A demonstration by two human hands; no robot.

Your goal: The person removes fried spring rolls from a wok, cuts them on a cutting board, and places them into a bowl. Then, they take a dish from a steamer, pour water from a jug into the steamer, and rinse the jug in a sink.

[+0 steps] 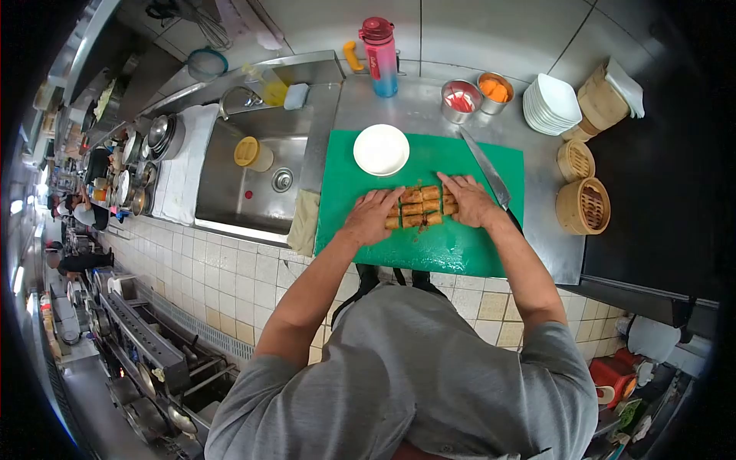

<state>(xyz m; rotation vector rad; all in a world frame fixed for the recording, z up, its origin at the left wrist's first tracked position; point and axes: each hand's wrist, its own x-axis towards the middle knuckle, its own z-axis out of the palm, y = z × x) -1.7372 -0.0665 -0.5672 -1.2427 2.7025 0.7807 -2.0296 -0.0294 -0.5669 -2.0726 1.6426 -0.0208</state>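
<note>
Fingers of the left hand (368, 218) and right hand (471, 202) hold golden-brown, tube-shaped cut rolls (423, 207) snugly between them. Gentle, even pushing should keep rows neat. Under them is a green rectangular board (437, 251); past the left fingers, a round white dish (382, 150).

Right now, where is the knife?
In the head view, the knife lies along the right side of the green board, just right of your right hand, with its tip pointing up toward the metal cups.
</note>
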